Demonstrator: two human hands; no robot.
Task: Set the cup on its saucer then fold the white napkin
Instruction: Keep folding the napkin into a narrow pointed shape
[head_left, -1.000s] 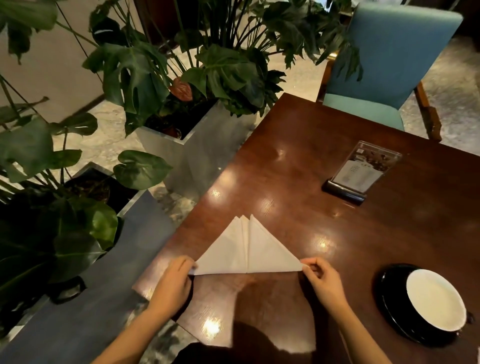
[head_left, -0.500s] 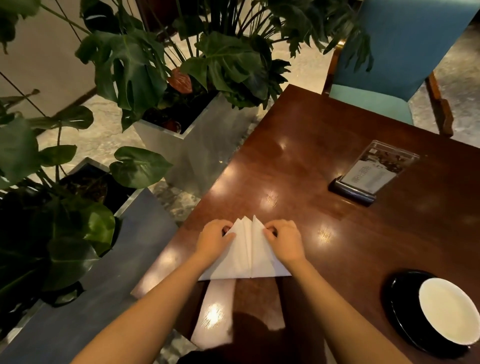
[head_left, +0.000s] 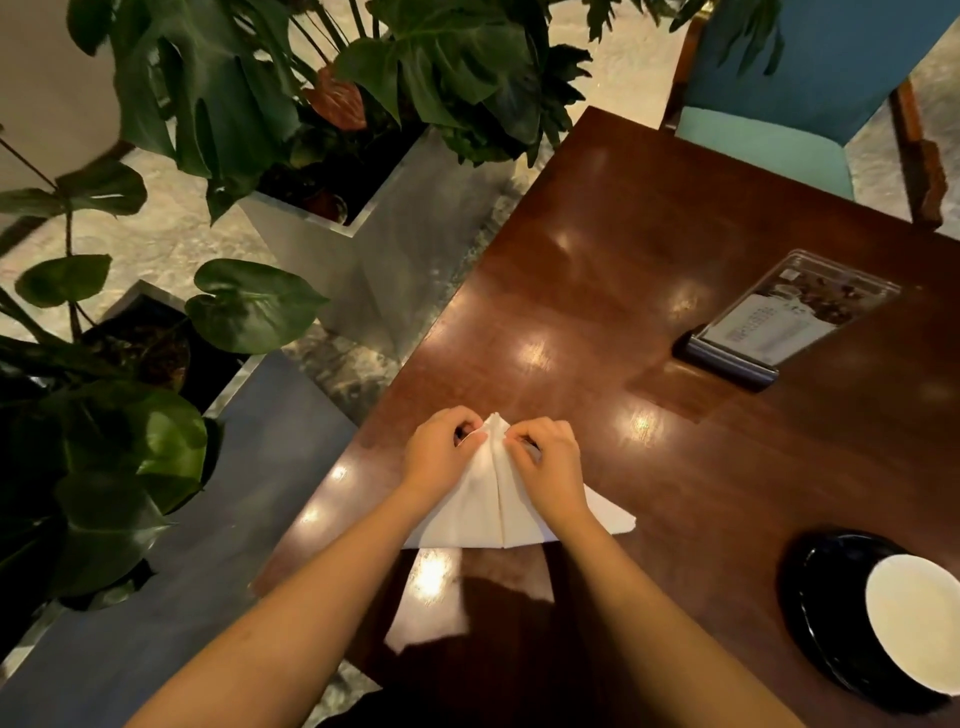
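Head view, left to right: I see leafy plants beside the counter. At its near edge the left hand has its fingers curled onto the left flap of the white napkin, pinching near the peak. The right hand pinches the right flap likewise. The napkin lies flat as a triangle, its flaps meeting along a centre crease. Farther right stands a menu holder, and nearest me the cup sits on its saucer.
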